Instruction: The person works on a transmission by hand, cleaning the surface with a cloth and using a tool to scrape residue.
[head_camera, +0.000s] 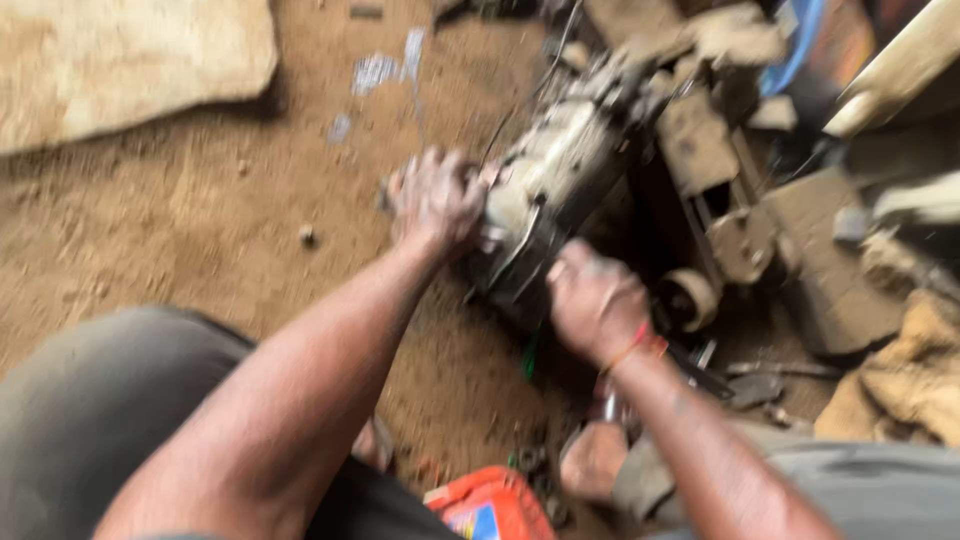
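A dirty grey metal engine block (560, 170) lies tilted on the dirt floor (200, 210) in the middle of the blurred head view. My left hand (436, 200) grips its near left end, fingers closed around the casing. My right hand (595, 300), with a red-orange band at the wrist, is closed on the lower right part of the same engine block. Both hands are smeared with grime. What lies under the palms is hidden.
Scrap metal parts and a small wheel (688, 297) are piled at the right. A pale stone slab (120, 60) lies at top left. An orange plastic container (490, 505) sits near my knees. Sacking (915, 375) is at the right edge.
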